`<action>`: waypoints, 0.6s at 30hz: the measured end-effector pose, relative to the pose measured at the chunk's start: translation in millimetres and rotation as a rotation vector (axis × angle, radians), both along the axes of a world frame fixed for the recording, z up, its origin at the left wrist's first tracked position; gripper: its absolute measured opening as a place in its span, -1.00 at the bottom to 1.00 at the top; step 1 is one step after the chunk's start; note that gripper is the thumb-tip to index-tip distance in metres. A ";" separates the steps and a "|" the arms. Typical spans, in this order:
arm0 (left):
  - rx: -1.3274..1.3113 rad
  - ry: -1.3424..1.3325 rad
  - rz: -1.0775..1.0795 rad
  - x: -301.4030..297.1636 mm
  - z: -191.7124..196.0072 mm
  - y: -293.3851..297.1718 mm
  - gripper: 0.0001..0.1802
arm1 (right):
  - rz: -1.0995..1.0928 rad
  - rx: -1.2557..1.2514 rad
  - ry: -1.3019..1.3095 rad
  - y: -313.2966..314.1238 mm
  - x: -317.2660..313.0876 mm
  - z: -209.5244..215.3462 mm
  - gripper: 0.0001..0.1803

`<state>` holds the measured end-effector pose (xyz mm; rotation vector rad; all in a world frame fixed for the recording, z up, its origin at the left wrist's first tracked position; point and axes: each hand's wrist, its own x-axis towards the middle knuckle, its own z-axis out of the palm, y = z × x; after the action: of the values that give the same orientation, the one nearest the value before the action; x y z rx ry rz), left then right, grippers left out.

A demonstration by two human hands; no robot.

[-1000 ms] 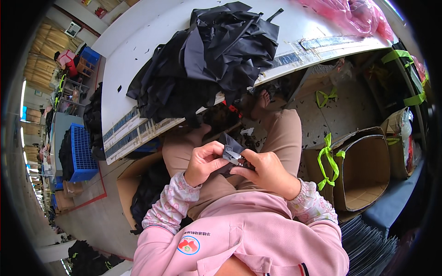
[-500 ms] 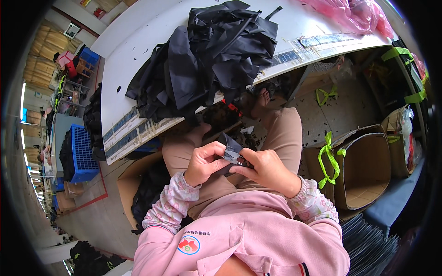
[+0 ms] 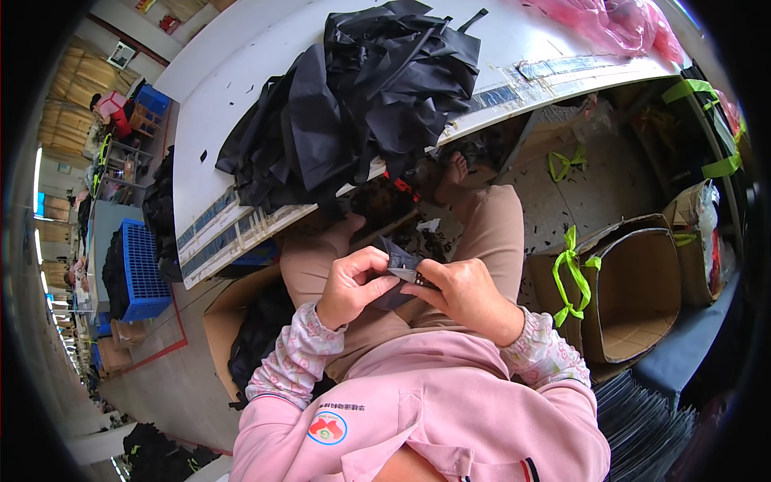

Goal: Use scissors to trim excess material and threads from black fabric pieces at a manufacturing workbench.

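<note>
Above my lap, my left hand (image 3: 357, 283) pinches a small folded piece of black fabric (image 3: 395, 255) between thumb and fingers. My right hand (image 3: 470, 291) is closed around what looks like a pair of thread snips (image 3: 408, 275); its pale, pointed metal end lies against the fabric, between my two hands. The handle is mostly hidden by my fingers. Part of the black fabric hangs down below my fingertips. Just beyond my knees, a large heap of black fabric pieces (image 3: 345, 112) lies on the white table (image 3: 233, 72) and droops over its near edge.
At my right stand open cardboard boxes (image 3: 638, 289) tied with a neon-yellow strip (image 3: 572, 277). Another cardboard box (image 3: 229, 313) with black fabric is at my left. A blue crate (image 3: 144, 269) stands farther left. Pink plastic (image 3: 606, 28) lies on the table's far right.
The pointed metal end between my hands now shows at a different angle across the fabric. Both hands keep their grip and have barely moved; the whole view shifts slightly.
</note>
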<state>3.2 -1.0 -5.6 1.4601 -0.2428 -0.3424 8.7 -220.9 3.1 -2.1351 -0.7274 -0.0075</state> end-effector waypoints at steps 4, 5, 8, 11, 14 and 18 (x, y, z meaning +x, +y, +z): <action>0.058 0.019 0.030 0.7 4.8 2.8 -0.92 | -0.040 0.076 0.059 -2.8 4.5 -5.1 -0.63; 0.060 0.015 0.034 0.0 3.5 6.8 -0.92 | -0.074 0.108 0.100 -4.2 6.1 -6.4 -0.62; 0.322 -0.109 0.044 -3.9 -6.2 44.9 -0.88 | -0.113 0.133 0.130 -9.4 10.4 -17.8 -0.61; 0.736 -0.235 -0.075 -18.8 -6.1 110.4 -0.83 | -0.164 0.100 0.216 -14.9 10.8 -29.6 -0.63; 1.233 0.017 -0.474 -73.2 -46.4 214.8 -0.78 | -0.180 0.077 0.203 -14.0 12.7 -44.8 -0.63; 1.363 0.501 -0.951 -105.6 -42.1 228.4 -0.60 | -0.172 0.014 0.220 -8.1 17.5 -61.4 -0.61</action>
<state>-102.4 227.4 -47.7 2.4089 -0.2928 -1.8946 26.2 -229.0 -58.3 -2.1374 -0.4133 0.1279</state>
